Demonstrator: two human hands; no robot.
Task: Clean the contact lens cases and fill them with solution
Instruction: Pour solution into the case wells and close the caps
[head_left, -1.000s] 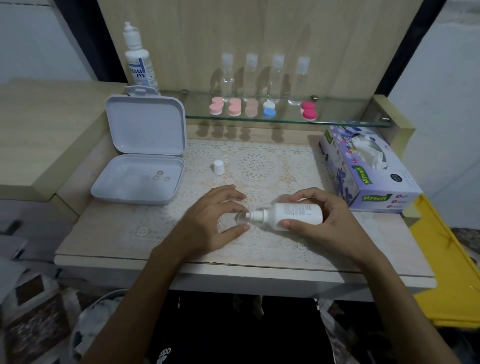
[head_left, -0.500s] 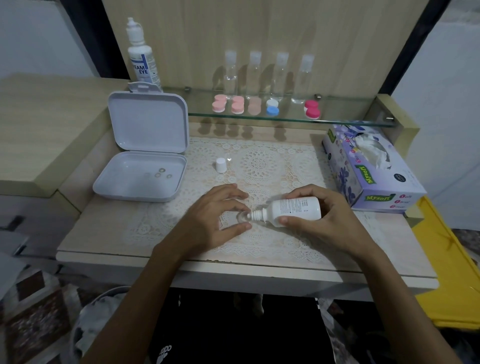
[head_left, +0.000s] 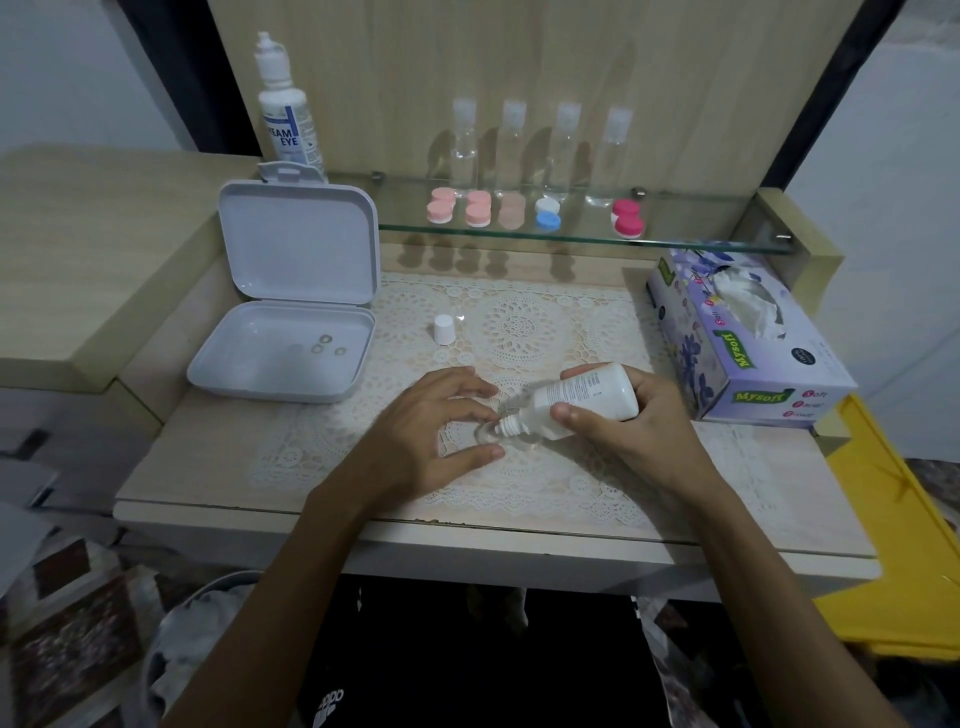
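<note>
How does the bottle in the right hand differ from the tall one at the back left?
The small bottle is tipped, nozzle down toward the left hand; the tall bottle stands upright, untouched. The small bottle is uncapped and gripped by the right hand; the tall bottle looks capped. Both are white plastic with printed labels.
</note>
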